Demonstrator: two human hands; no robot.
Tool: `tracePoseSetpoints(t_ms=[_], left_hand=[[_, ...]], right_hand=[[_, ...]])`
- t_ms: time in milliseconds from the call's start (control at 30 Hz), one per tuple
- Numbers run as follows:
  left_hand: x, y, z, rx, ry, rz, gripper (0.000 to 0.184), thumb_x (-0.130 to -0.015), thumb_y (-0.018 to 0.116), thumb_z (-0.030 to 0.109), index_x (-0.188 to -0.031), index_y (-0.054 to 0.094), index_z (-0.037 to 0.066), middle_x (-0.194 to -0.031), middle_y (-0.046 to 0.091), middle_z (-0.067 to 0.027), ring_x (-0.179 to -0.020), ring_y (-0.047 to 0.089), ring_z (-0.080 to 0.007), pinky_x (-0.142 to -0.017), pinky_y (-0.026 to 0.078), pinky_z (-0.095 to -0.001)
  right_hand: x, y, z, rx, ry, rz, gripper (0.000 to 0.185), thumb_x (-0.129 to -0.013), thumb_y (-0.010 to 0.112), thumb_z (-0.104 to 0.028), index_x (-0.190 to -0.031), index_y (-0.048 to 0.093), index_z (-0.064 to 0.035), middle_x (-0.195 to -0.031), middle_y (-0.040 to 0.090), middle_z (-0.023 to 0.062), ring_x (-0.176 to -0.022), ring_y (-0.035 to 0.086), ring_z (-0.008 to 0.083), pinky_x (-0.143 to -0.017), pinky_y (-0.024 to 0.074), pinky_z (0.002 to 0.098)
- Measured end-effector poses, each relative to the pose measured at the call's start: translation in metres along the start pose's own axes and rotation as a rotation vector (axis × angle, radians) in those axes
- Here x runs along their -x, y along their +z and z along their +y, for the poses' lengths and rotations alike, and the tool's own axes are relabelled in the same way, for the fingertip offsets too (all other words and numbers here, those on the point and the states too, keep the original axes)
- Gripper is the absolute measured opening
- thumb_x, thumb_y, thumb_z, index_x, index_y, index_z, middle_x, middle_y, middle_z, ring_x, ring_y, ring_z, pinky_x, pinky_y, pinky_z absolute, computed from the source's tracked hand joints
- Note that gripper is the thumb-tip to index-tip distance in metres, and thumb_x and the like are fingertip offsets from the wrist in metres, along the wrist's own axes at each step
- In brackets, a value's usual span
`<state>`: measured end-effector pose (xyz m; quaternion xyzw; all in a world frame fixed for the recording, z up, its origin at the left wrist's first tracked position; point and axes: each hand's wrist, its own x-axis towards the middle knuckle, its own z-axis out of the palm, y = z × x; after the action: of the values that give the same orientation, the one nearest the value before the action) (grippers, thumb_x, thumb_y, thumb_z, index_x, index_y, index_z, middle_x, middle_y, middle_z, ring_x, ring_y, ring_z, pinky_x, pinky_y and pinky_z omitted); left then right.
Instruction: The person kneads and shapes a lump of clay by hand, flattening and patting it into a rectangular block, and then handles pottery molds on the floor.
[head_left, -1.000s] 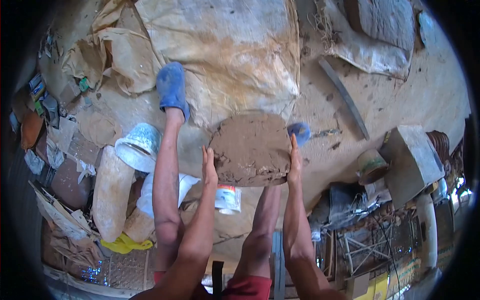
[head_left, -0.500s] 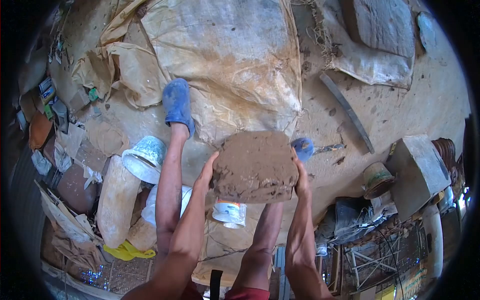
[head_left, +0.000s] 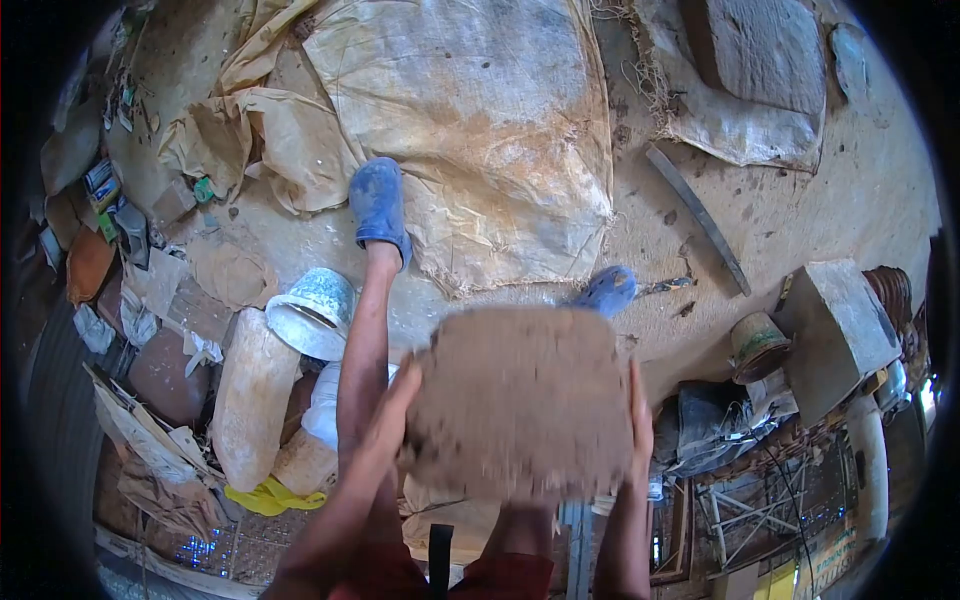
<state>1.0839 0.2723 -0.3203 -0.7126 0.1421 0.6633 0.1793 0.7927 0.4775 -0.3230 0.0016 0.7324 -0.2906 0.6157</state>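
Note:
A large brown block of clay (head_left: 520,400) is held up in front of my body, blurred by motion. My left hand (head_left: 398,395) presses on its left side, and my right hand (head_left: 641,420) grips its right side. Beyond the block a stained woven sack sheet (head_left: 480,150) lies spread on the floor. My feet, in blue clogs (head_left: 380,205), stand near the sheet's lower edge. Part of my legs is hidden behind the block.
Another grey-brown block (head_left: 765,55) lies on a sack at the upper right. A curved flat strip (head_left: 700,220) rests on the floor. At left are a white-rimmed bucket (head_left: 315,310) and a long pale sack (head_left: 255,400); at right, a box-like block (head_left: 840,320) and a small pot (head_left: 758,347).
Both hands have brought the clay block closer to my body, so it looks larger and lower in view. It now covers the small white bucket seen between my legs before.

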Motion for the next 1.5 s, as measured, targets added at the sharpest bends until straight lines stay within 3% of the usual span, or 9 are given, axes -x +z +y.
tracePoseSetpoints(t_ms=[200, 433, 733, 900, 1000, 1067, 1233, 1367, 1500], left_hand=[[-0.248, -0.003, 0.087, -0.367, 0.191, 0.361, 0.101, -0.095, 0.047, 0.073, -0.163, 0.02, 0.003, -0.166, 0.027, -0.019, -0.154, 0.025, -0.0322, -0.123, 0.021, -0.0393], [-0.264, 0.008, 0.09, 0.088, -0.066, -0.108, 0.087, -0.088, 0.065, 0.065, -0.152, 0.048, 0.007, -0.149, 0.055, -0.0132, -0.132, 0.052, -0.0278, -0.111, 0.04, -0.0402], [-0.184, 0.023, 0.023, -0.105, 0.241, 0.063, 0.093, -0.092, 0.063, 0.058, -0.16, 0.03, 0.003, -0.164, 0.034, -0.016, -0.153, 0.029, -0.0264, -0.122, 0.024, -0.0373], [-0.13, 0.025, 0.045, -0.305, 0.196, -0.355, 0.088, -0.093, 0.065, 0.051, -0.16, 0.03, 0.006, -0.165, 0.032, -0.0158, -0.153, 0.028, -0.0275, -0.125, 0.02, -0.0374], [-0.16, 0.036, 0.036, -0.335, 0.309, -0.623, 0.083, -0.096, 0.064, 0.043, -0.161, 0.029, 0.006, -0.167, 0.028, -0.0156, -0.155, 0.024, -0.0263, -0.126, 0.017, -0.0373], [-0.196, 0.03, 0.035, -0.324, 0.567, -0.068, 0.084, -0.098, 0.059, 0.044, -0.164, 0.021, 0.009, -0.169, 0.021, -0.0166, -0.158, 0.013, -0.0285, -0.126, 0.012, -0.041], [-0.205, -0.016, 0.038, -0.081, 0.331, 0.027, 0.089, -0.098, 0.055, 0.056, -0.166, 0.014, 0.015, -0.171, 0.014, -0.0145, -0.158, 0.01, -0.0316, -0.125, 0.012, -0.0464], [-0.221, -0.011, 0.028, 0.042, -0.028, 0.012, 0.097, -0.094, 0.054, 0.068, -0.166, 0.014, 0.017, -0.172, 0.014, -0.0118, -0.157, 0.012, -0.0323, -0.124, 0.018, -0.0482], [-0.239, 0.028, 0.036, 0.123, -0.081, 0.041, 0.093, -0.092, 0.055, 0.071, -0.161, 0.034, 0.014, -0.162, 0.038, -0.0125, -0.147, 0.037, -0.0312, -0.117, 0.033, -0.0463]], right_hand=[[-0.242, 0.002, 0.063, 0.43, 0.057, 0.62, 0.066, -0.107, 0.041, -0.049, -0.152, 0.045, -0.0009, -0.14, 0.06, 0.0202, -0.122, 0.06, 0.0342, -0.103, 0.0462, 0.0417], [-0.269, 0.032, 0.06, -0.593, 0.372, -0.026, 0.079, -0.098, 0.053, -0.064, -0.151, 0.047, -0.0049, -0.145, 0.058, 0.0123, -0.127, 0.058, 0.027, -0.108, 0.0463, 0.0406], [-0.192, 0.002, 0.101, -0.807, 0.237, -0.102, 0.064, -0.105, 0.046, -0.051, -0.148, 0.05, -0.003, -0.147, 0.055, 0.0127, -0.132, 0.055, 0.0241, -0.111, 0.0447, 0.0389], [0.034, 0.016, 0.097, -0.913, 0.253, 0.343, 0.069, -0.106, 0.041, -0.05, -0.157, 0.032, -0.0055, -0.158, 0.039, 0.0153, -0.14, 0.044, 0.0322, -0.117, 0.0374, 0.049], [0.11, 0.084, 0.059, -0.85, 0.198, 0.6, 0.073, -0.104, 0.038, -0.054, -0.157, 0.033, -0.0033, -0.158, 0.038, 0.0163, -0.141, 0.044, 0.0316, -0.116, 0.0388, 0.0461], [0.081, 0.14, 0.036, -0.62, 0.06, 0.769, 0.076, -0.103, 0.049, -0.048, -0.158, 0.025, -0.0014, -0.158, 0.035, 0.0211, -0.142, 0.041, 0.0336, -0.119, 0.0338, 0.0472], [-0.11, 0.236, 0.034, 0.536, 0.402, 1.152, 0.087, -0.096, 0.07, -0.042, -0.149, 0.026, 0.0118, -0.149, 0.036, 0.0351, -0.137, 0.042, 0.0442, -0.113, 0.0379, 0.0499], [-0.079, 0.185, 0.034, 0.335, 0.094, 0.872, 0.075, -0.102, 0.056, -0.053, -0.136, 0.047, 0.0134, -0.13, 0.055, 0.035, -0.119, 0.059, 0.0368, -0.097, 0.0487, 0.0441], [-0.089, 0.032, -0.014, 0.202, 0.567, 0.467, 0.088, -0.095, 0.046, -0.075, -0.133, 0.063, 0.0022, -0.119, 0.068, 0.0265, -0.12, 0.061, 0.0324, -0.102, 0.0449, 0.041]])
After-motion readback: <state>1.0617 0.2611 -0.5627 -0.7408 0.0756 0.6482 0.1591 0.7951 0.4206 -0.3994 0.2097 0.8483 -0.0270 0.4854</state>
